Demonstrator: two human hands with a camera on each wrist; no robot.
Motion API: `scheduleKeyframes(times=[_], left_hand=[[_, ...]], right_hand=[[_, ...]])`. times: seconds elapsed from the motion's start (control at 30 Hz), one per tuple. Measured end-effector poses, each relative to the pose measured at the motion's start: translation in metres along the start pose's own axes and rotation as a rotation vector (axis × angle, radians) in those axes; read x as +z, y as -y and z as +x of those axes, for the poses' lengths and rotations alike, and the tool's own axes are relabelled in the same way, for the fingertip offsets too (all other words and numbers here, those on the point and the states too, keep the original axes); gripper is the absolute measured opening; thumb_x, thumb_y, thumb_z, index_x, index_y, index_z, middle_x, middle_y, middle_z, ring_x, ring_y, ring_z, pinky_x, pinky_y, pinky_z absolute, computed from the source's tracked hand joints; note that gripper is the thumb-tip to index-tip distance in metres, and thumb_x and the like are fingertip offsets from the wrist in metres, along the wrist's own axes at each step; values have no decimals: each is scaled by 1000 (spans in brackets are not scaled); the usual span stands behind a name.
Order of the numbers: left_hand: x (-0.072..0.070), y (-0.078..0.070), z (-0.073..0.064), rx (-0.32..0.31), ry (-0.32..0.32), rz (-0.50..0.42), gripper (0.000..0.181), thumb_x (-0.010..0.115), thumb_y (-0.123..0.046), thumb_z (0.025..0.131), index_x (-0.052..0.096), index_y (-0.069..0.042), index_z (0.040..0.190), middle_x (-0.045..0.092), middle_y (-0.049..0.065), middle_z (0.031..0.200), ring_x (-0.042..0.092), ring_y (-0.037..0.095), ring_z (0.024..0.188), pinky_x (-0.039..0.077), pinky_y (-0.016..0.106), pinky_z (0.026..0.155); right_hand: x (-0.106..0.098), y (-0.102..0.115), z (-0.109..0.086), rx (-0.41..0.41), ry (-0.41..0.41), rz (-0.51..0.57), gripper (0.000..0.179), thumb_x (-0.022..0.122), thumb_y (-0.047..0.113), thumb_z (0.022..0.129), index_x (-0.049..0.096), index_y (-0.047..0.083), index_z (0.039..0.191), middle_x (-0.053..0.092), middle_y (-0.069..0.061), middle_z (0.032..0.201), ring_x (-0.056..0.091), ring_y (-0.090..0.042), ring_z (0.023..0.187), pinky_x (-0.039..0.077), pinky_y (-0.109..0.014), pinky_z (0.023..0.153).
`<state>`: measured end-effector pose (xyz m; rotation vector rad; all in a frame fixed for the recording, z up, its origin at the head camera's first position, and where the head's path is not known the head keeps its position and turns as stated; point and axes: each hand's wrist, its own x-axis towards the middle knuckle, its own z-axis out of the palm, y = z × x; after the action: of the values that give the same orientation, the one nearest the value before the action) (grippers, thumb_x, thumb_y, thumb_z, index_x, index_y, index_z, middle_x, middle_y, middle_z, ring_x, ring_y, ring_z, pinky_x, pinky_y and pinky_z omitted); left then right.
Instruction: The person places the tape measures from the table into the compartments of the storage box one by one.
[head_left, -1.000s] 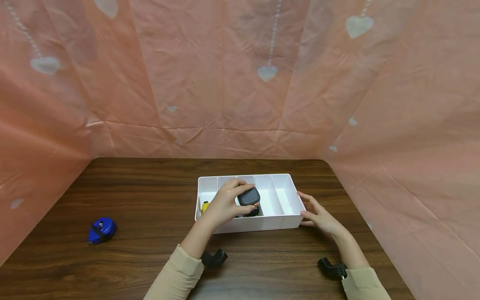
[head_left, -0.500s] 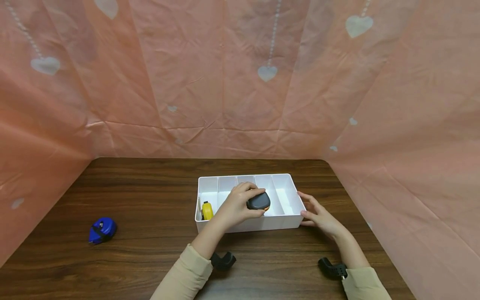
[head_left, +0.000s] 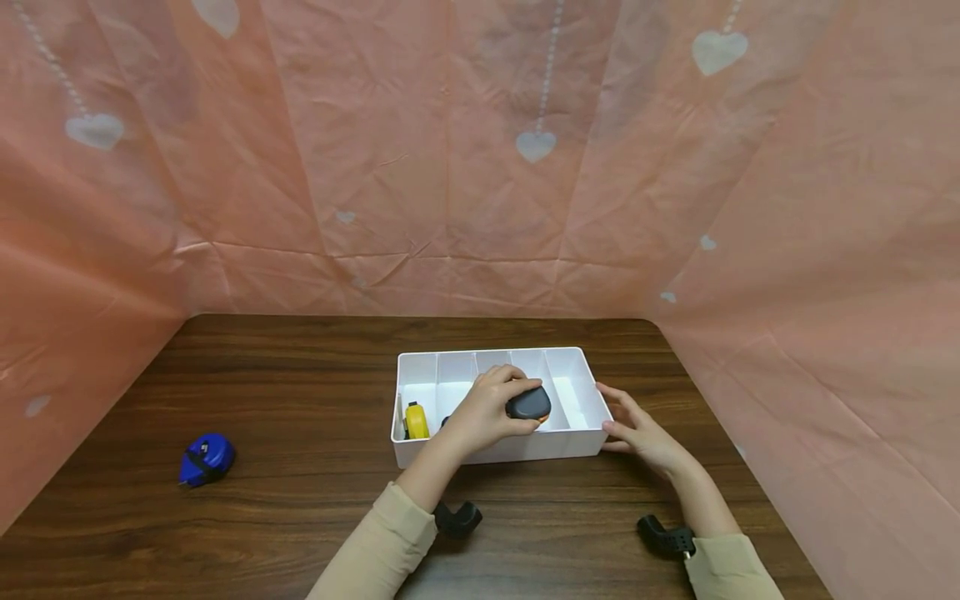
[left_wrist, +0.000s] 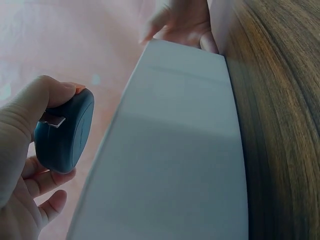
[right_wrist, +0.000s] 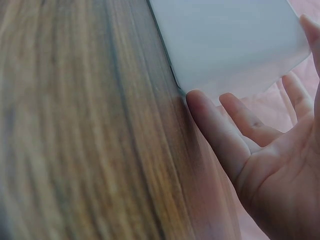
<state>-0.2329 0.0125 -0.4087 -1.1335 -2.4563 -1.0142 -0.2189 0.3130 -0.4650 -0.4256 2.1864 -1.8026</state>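
My left hand [head_left: 486, 414] grips a dark tape measure [head_left: 529, 403] over the right part of a white divided box [head_left: 525, 447]. In the left wrist view, the thumb lies along one side of the tape measure [left_wrist: 65, 132], with its metal end hook and a bit of orange showing. My right hand [head_left: 643, 435] rests at the box's right end, fingers spread against the wall. Up close in the right wrist view, fingertips [right_wrist: 200, 100] touch the lower edge of the box. A yellow item [head_left: 416, 422] with black parts sits in the leftmost compartment.
On the table's left side lies a blue teardrop-shaped reel [head_left: 207, 458] with a black crank. A dark thing [head_left: 445, 422] shows partly behind the left hand in the box. A pink curtain [head_left: 480, 208] encloses the brown wooden table [head_left: 300, 375].
My left hand has carried the tape measure rightward across the box, uncovering the yellow item and then the dark thing. The right hand and the box have stayed in place.
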Motion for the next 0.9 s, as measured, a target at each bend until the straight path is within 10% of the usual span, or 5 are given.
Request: scheduleKeyframes(times=[0.9], left_hand=[[22, 0, 11, -58, 86, 128, 51, 77, -35, 78, 67, -14, 123, 60, 0, 107, 49, 15, 96, 36, 30, 78]], right_hand=[[0, 1, -1, -4, 3, 30, 64, 51, 9, 100, 13, 4, 151, 25, -40, 139, 53, -29, 110, 51, -45, 83]])
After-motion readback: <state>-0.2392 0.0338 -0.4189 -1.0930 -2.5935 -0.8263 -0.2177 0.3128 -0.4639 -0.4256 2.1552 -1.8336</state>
